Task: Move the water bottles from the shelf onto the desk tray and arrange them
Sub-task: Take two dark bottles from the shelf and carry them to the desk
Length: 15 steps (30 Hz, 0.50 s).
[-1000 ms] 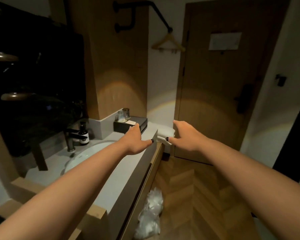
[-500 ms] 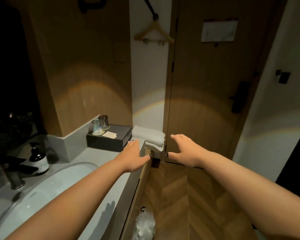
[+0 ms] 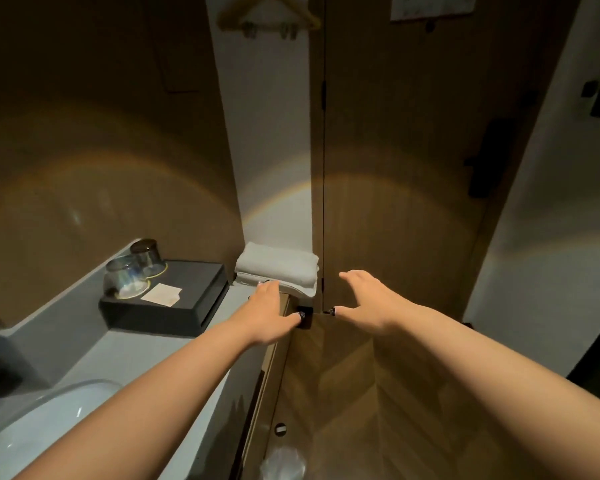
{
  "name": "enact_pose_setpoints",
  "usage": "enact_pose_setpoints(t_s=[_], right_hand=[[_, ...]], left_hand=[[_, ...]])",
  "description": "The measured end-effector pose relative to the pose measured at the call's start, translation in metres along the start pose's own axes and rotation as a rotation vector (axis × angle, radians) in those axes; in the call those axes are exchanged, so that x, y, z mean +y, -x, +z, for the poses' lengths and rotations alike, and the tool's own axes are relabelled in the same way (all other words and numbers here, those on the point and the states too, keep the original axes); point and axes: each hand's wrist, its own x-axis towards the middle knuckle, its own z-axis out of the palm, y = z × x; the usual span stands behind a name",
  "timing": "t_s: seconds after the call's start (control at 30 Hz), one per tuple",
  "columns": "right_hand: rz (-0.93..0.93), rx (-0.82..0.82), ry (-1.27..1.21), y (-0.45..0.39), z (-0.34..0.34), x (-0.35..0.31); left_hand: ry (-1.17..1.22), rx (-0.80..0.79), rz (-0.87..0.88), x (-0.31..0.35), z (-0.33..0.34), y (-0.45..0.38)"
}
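No water bottle, shelf or desk tray shows in the head view. My left hand [image 3: 269, 315] is stretched out over the far corner of a grey vanity counter [image 3: 160, 362], fingers spread, holding nothing. My right hand [image 3: 369, 301] hovers beside it over the wooden floor, open and empty too. Both hands point toward a folded white towel [image 3: 278, 266] at the counter's end; the left fingertips are close to its front edge.
A black tray [image 3: 184, 299] on the counter carries two upturned glasses [image 3: 125, 277] and a white card [image 3: 161, 294]. A white basin [image 3: 39, 431] lies at the lower left. A wooden door [image 3: 413, 168] stands ahead, a hanger [image 3: 269, 15] above, a white plastic bag [image 3: 283, 464] on the floor.
The view has advanced and turned right toward the counter's end and the door. The mirror, tap and soap bottle left the frame. Both hands stay outstretched and empty, closer to the towel.
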Motion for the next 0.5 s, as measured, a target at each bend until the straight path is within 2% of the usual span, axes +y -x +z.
enact_pose_setpoints(t_s=[0.3,0.5], right_hand=[[-0.126,-0.106,0.025,-0.114,-0.039,0.105],[-0.206,-0.188,0.053,-0.186,-0.053,0.137]], left_hand=[[0.067,0.024,-0.162,0.044,0.040,-0.135],[0.120,0.006,-0.263,0.053,0.059,-0.192]])
